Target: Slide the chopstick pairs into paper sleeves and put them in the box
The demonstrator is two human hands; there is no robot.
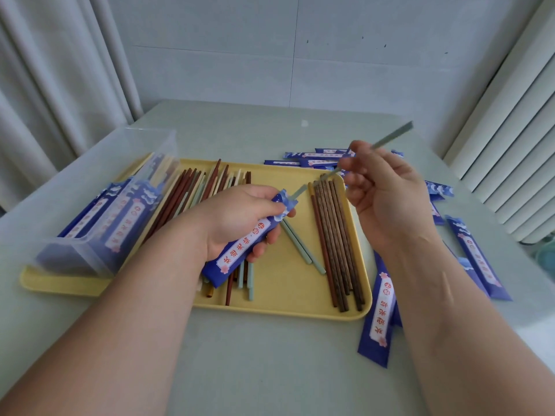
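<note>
My left hand [240,217] grips a blue paper sleeve [240,244] over the yellow tray [285,304]. A pale green chopstick [390,136] runs from the sleeve's mouth up to the right, its tip inside the sleeve. My right hand [387,199] pinches that chopstick near its upper part. Loose chopsticks lie on the tray: a mixed pile [198,187] at the left, dark brown ones [336,241] at the right, two pale green ones [303,247] in the middle. A clear plastic box [99,211] on the tray's left end holds several filled sleeves.
Empty blue sleeves lie scattered on the pale table: one [378,313] by the tray's right corner, others [477,256] farther right and a few [312,159] behind the tray. Curtains hang at left, a ribbed white panel at right.
</note>
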